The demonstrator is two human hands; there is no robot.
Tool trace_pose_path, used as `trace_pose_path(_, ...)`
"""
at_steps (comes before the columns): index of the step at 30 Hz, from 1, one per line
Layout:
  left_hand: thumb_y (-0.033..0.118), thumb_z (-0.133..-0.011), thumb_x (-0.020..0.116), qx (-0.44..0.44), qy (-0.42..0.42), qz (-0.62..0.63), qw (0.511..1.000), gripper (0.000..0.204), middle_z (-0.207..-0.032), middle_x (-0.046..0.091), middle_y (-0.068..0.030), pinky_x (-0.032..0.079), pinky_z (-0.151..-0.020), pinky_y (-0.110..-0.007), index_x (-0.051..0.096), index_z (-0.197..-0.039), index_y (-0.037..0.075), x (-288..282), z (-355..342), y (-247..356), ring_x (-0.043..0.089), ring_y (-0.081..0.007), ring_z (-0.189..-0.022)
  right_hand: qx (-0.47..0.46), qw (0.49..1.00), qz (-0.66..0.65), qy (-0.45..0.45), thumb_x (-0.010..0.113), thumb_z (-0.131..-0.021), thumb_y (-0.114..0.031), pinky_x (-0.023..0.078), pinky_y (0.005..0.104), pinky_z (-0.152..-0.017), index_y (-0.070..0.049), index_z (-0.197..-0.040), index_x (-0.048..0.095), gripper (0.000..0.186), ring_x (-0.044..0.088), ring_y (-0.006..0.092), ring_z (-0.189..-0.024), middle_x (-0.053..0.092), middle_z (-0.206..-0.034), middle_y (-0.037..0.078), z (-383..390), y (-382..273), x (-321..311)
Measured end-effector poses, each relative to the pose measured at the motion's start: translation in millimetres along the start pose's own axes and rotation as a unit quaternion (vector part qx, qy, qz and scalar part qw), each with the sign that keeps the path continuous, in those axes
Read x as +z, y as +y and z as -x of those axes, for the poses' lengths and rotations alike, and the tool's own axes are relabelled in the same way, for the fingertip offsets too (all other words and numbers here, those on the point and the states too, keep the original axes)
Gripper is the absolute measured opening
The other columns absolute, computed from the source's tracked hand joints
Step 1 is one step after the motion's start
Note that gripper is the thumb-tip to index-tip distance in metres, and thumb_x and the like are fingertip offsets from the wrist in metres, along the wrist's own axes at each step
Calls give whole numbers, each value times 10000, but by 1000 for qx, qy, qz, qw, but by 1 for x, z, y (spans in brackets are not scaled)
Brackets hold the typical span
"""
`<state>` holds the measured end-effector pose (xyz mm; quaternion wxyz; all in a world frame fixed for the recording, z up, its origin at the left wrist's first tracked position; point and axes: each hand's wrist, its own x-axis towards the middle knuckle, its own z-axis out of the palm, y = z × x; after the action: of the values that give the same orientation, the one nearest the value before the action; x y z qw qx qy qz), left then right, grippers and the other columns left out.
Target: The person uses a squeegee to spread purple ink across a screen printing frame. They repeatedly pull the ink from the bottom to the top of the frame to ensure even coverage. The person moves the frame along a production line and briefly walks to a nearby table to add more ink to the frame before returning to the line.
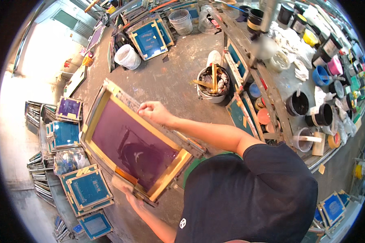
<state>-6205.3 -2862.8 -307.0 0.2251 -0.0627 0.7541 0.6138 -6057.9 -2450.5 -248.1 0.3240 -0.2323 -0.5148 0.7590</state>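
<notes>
"Your dark shirt [251, 198] comes nearest the camera, and it hides most of something green [194, 167] behind it."

"Where's the framed screen [123, 139] you're working at?"

"Just left of your shirt, lying at a slant, yellow tape [156, 131] round its purple mesh. Glare and a dark smear blur any design there."

"And your right hand [153, 112]?"

"At the upper-right rail, fingers curled in; whether they pinch the rail or merely rest by it, you can't tell from above."

"Your left hand [130, 197]?"

"By the lower-left rail, beside a pale block [121, 184] and an orange strip [126, 175]. Its fingers are partly hidden, so their grip can't be told either."

"To your right?"

"A table [286, 81] crowded with black tubs [297, 103], its far end cut off by the round rim."
</notes>
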Motion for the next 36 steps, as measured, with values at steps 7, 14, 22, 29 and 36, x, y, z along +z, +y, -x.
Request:
trace_pose_path(7, 541, -895, 759, -14, -190, 34, 981, 834, -1380, 592, -130, 534, -993, -452, 473, -1453, -8, 139, -204, 134, 636, -279, -1181, -62, 993, -22, 103, 666, -967, -106, 488, 237, -837, -29, -1033, 725, 117, 615, 59, -898, 703, -940, -14, -157, -44, -51)
trace_pose_path(14, 495, -876, 794, 27, -301, 20, 953, 776, -1262, 648, -137, 574, -917, -447, 510, -1411, 10, 417, -308, 273, 676, -287, -1082, -161, 951, 161, 211, 692, -957, -136, 481, 257, -931, -68, -1334, 603, 394, 605, 88, -1014, 674, -1115, 21, -299, -125, -178)
trace_pose_path(22, 504, -883, 777, 50, -399, 31, 915, 777, -1213, 657, -169, 622, -821, -453, 498, -1393, -13, 670, -351, 327, 716, -315, -987, -123, 946, 168, 249, 673, -987, -218, 529, 280, -815, -117, -1526, 420, 604, 633, 127, -1063, 673, -1192, 83, -396, -212, -360)
trace_pose_path(29, 448, -909, 773, 32, -422, 38, 905, 699, -1265, 643, -132, 589, -875, -449, 521, -1393, 10, 813, -378, 338, 693, -285, -1046, -193, 695, 179, 669, 892, -772, -193, 518, 369, -966, 3, -1450, 436, 840, 617, 260, -1143, 617, -1292, 187, -388, -212, -621)
trace_pose_path(36, 418, -931, 757, -15, -477, 7, 879, 603, -1196, 676, -113, 619, -730, -444, 577, -1349, 22, 985, -408, 368, 721, -270, -926, -16, 422, 295, 857, 995, -559, -284, 404, 440, -1153, 70, -1514, 290, 1238, 493, 393, -1375, 492, -1472, 284, -365, -183, -807)
